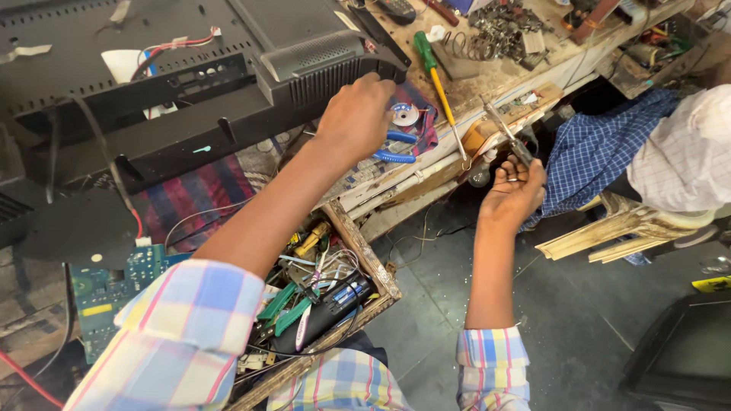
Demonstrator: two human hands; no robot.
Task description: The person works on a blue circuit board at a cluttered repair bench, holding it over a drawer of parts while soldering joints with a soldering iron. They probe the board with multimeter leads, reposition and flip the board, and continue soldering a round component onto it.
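Nearest the camera, between the two checked sleeves, a wooden drawer (378,268) stands pulled out, crammed with tools: green-handled pliers (283,308), a black cylindrical tool (329,310) and loose wires.

To its left a green circuit board (114,285) lies on the counter (487,76), partly on a striped cloth (199,192).

Further out on the right, over the dark floor (579,327), the right hand (514,192) is closed in a fist around the handles of a pair of metal pliers (509,137), whose tips point up and left toward the counter's wooden edge.

To the left and a little farther, the left hand (355,118) is curled, fingers pressed against the near edge of a black television back cover (190,76) that lies flat on the counter; whether it grips anything else I cannot tell.

Just right of that hand lie a small solder spool (404,114) and blue-handled cutters (394,148).

A screwdriver (435,76) with a green and yellow handle lies beyond them, tip toward the near edge.

At the far right, a heap of metal rings and scrap (499,30) sits on the counter, and another person in a white checked shirt (685,144) sits beside a blue checked cloth (601,144).
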